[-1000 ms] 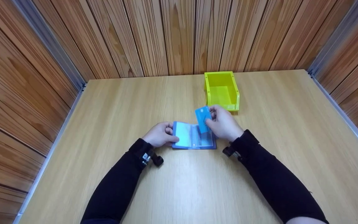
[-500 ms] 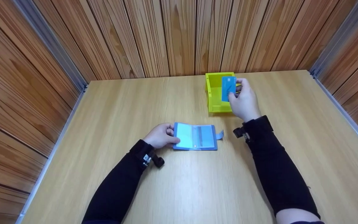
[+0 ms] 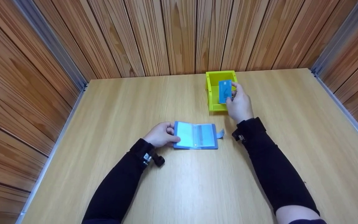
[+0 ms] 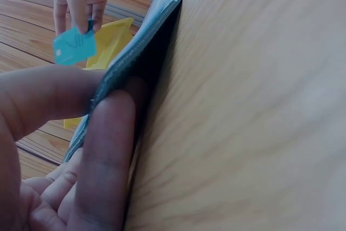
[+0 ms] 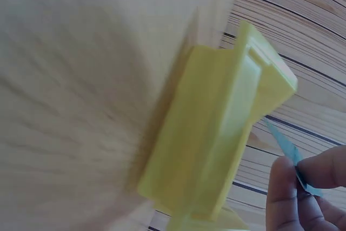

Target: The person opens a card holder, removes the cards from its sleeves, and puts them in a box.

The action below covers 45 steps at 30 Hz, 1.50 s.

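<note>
Between thumb and fingers, my right hand point(image 3: 240, 104) pinches a blue card point(image 3: 225, 91) by its right edge. The card is held up in front of and above the yellow bin point(image 3: 218, 108); in the right wrist view it appears nearly edge-on. A blue card holder point(image 3: 204, 136) lies spread open on the table, its clear sleeves showing and its snap strap point(image 3: 220, 134) sticking out to the right. At the holder's left edge, my left hand point(image 3: 160, 134) grips the cover, thumb on top; the left wrist view shows fingers point(image 4: 111, 133) beneath the cover.
The yellow bin stands near the back of the wooden table point(image 3: 129, 102), open side toward me. Wood-panelled walls point(image 3: 179, 37) rise at the back and both sides, with metal rails point(image 3: 51, 46) at the corners.
My right hand has carried the card from over the holder's right page back to the bin, then slightly left and lower. The left hand stays at the holder.
</note>
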Tool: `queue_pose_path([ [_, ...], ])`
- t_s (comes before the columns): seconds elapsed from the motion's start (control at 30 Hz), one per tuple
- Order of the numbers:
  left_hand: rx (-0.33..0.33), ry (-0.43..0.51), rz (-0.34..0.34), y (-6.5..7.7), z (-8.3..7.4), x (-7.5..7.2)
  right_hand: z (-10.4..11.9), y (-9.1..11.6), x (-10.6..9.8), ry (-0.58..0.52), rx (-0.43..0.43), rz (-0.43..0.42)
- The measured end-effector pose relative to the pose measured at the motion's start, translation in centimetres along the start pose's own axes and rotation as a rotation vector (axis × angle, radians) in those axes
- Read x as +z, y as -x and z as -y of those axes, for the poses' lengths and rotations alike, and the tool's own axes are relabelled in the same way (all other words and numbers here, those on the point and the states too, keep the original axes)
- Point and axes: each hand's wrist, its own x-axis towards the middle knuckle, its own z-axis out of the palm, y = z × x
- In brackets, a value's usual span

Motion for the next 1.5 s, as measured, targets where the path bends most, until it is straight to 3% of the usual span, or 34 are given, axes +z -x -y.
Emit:
queue_pose_path([
  [0.23, 0.026, -0.029, 0.012, 0.0, -0.2, 0.0, -0.9, -0.1, 0.6, -0.015, -0.025, -0.027],
  [0.43, 0.013, -0.002, 0.01, -0.1, -0.2, 0.0, -0.9, -0.2, 0.6, -0.007, 0.025, 0.019],
  [1.03, -0.008, -0.011, 0.0, -0.1, -0.3, 0.0, -0.7, 0.2, 0.8, 0.051, 0.02, 0.117],
  [1.2, 0.002, -0.009, 0.001, 0.1, -0.2, 0.0, -0.2, 0.6, 0.7, 0.041, -0.043, 0.101],
  [1.33, 0.007, 0.003, 0.005, 0.1, -0.1, 0.0, 1.0, 1.6, 0.5, 0.018, -0.148, 0.11],
  [1.5, 0.025, 0.046, 0.023, 0.1, 0.1, 0.1, 2.9, 3.6, 0.4, 0.082, -0.315, 0.29],
])
